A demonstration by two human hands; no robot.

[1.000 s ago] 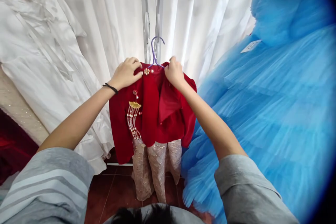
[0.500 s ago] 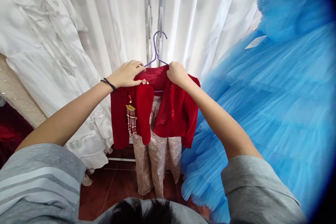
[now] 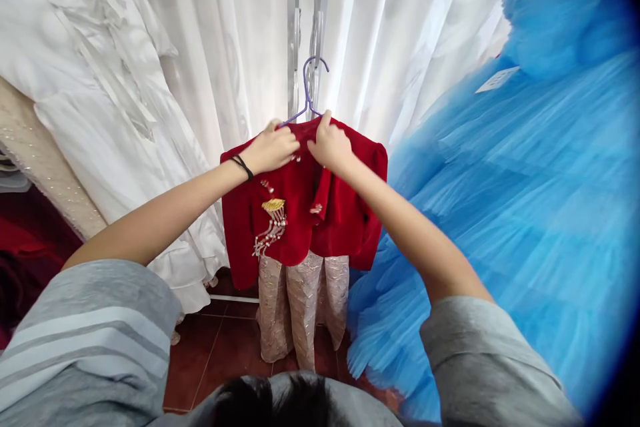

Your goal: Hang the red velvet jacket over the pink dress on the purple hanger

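Observation:
A short red jacket [image 3: 295,220] hangs on a purple hanger [image 3: 306,90], whose hook rises above the collar. My left hand [image 3: 273,148] is closed on the jacket's left front edge near the neck. At the other side of the neckline, my right hand [image 3: 331,143] grips the right front edge, its thumb pointing up by the hanger. A gold ornament [image 3: 273,205] with beaded tassels dangles on the jacket's left front, swung askew. Below the hem show shiny pinkish-beige trousers or a skirt [image 3: 301,300]; I cannot tell which.
White dresses [image 3: 90,107] hang at the left, beside a sparkly beige garment [image 3: 55,160]. A wide blue tulle gown [image 3: 500,213] with a white tag [image 3: 497,79] fills the right. White curtains [image 3: 250,33] and a metal rack post [image 3: 294,33] stand behind, above a reddish tiled floor [image 3: 210,347].
Both hands have come closer together, drawing the jacket's fronts toward each other over the neckline. The beaded tassels have swung aside. The view has shifted slightly left.

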